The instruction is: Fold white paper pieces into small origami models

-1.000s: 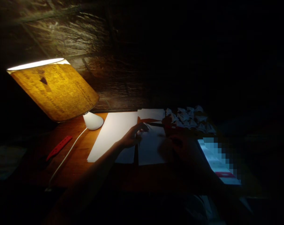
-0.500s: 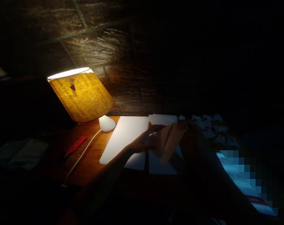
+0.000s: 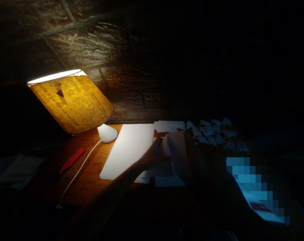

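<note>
A folded sheet of paper [image 3: 177,147] is held up between my hands, in dim light. My left hand [image 3: 155,154] grips its left side, with the thumb stretched along the lower part and the fingers closed behind. At the paper's right edge is my right hand [image 3: 190,145], closed on it but mostly lost in shadow. Beneath the hands lie white sheets of paper [image 3: 170,181]. To their left rests a lamplit stack of white paper [image 3: 131,144].
A lit lamp [image 3: 76,103] with a newspaper-print shade stands at the left, its white cable [image 3: 79,174] running forward. Near it lies a red-handled utility knife [image 3: 73,160]. Several small folded paper pieces [image 3: 212,130] are spread at the right. A dark stone wall [image 3: 101,43] rises behind.
The folded sheet has swung from a slant to a more upright position, showing a broader face. My right hand has come lower. The whole view has turned slightly right.
</note>
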The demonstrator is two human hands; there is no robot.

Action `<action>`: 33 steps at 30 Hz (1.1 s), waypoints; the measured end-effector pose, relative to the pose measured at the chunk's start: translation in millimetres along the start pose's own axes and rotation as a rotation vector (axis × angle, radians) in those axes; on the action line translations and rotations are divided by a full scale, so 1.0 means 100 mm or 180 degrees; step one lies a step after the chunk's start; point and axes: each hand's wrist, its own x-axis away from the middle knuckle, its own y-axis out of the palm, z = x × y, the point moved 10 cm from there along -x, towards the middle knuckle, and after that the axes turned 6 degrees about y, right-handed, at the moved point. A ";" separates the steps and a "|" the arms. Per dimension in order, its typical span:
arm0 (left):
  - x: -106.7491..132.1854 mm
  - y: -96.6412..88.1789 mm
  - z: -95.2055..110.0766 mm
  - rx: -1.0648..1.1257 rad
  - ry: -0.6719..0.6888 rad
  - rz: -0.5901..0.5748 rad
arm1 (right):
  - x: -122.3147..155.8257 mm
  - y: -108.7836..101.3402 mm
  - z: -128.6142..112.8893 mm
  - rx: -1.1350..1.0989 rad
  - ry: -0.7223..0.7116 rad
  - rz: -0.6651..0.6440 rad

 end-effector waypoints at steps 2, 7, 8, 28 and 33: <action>0.01 -0.04 -0.06 0.0162 -0.0266 0.0230 | 0.00 0.08 0.18 -0.0265 0.0327 -0.0130; 0.01 -0.11 -0.19 0.1016 -0.0686 0.0634 | 0.01 0.16 0.16 -0.0764 0.0415 -0.0297; 0.00 -0.15 -0.19 0.1199 -0.0670 0.0786 | 0.01 0.13 0.09 -0.0741 0.0338 -0.0256; -0.08 -0.30 -0.36 0.1968 -0.0767 0.1349 | 0.07 -0.15 -0.26 0.1415 -0.0085 0.0472; -0.12 -0.34 -0.29 0.1706 -0.0479 0.1232 | 0.09 -0.09 -0.32 0.1264 -0.0044 0.0335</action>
